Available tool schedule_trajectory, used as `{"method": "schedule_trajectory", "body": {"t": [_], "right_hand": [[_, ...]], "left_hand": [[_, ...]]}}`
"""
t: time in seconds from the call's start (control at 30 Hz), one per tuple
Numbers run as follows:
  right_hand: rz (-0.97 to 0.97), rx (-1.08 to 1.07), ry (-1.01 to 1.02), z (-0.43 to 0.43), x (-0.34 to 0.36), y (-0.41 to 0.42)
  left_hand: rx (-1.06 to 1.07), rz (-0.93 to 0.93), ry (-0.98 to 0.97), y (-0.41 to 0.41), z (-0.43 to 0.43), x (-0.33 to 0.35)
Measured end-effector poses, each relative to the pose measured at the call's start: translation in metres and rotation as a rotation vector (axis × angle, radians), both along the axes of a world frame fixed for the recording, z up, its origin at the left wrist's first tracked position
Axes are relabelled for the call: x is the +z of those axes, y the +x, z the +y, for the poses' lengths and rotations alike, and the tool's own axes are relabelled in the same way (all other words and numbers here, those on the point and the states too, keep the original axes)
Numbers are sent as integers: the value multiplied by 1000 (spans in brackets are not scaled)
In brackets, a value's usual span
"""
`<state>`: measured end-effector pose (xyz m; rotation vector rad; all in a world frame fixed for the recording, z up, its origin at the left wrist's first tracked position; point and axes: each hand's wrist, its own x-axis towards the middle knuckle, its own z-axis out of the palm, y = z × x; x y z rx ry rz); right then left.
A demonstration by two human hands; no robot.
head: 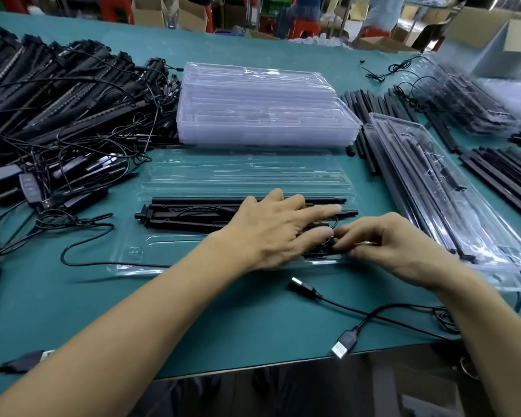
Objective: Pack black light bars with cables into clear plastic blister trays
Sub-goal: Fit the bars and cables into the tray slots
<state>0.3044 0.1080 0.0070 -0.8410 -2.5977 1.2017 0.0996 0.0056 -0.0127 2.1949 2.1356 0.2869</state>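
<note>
An open clear blister tray (193, 176) lies flat on the green table in front of me. Black light bars (193, 210) lie lengthwise in its near half. My left hand (277, 230) rests flat on the bars with fingers straight, pointing right. Just right of it, my right hand (385, 245) pinches a black cable (328, 251) at the tray's near right corner. The fingers hide most of the cable there.
A stack of empty clear trays (262, 109) stands behind. A heap of light bars with tangled cables (57, 115) fills the left. Packed trays (451, 188) and loose black rods (506, 173) lie right. USB plugs (343, 346) with cable sit near the table's front edge.
</note>
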Motion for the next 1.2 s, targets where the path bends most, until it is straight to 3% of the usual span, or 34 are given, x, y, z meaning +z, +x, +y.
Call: {"method": "schedule_trajectory", "body": {"t": [0.17, 0.4, 0.57, 0.73, 0.87, 1.1, 1.2], "right_hand": [[175, -138, -88, -6, -8, -7], [76, -56, 559, -14, -18, 2], [44, -145, 479, -23, -22, 1], [32, -244, 353, -19, -16, -7], [-50, -254, 315, -12, -10, -12], [-218, -75, 438, -10, -2, -9], [-279, 24, 455, -8, 2, -1]], "left_hand": [[4, 97, -14, 6, 1, -5], [-4, 26, -4, 2, -2, -12], [43, -154, 27, -3, 1, -16], [62, -180, 13, -5, 2, -15], [48, -326, 130, -6, -5, -14], [61, -406, 154, -6, -10, -10], [22, -345, 143, -5, -8, -7]]}}
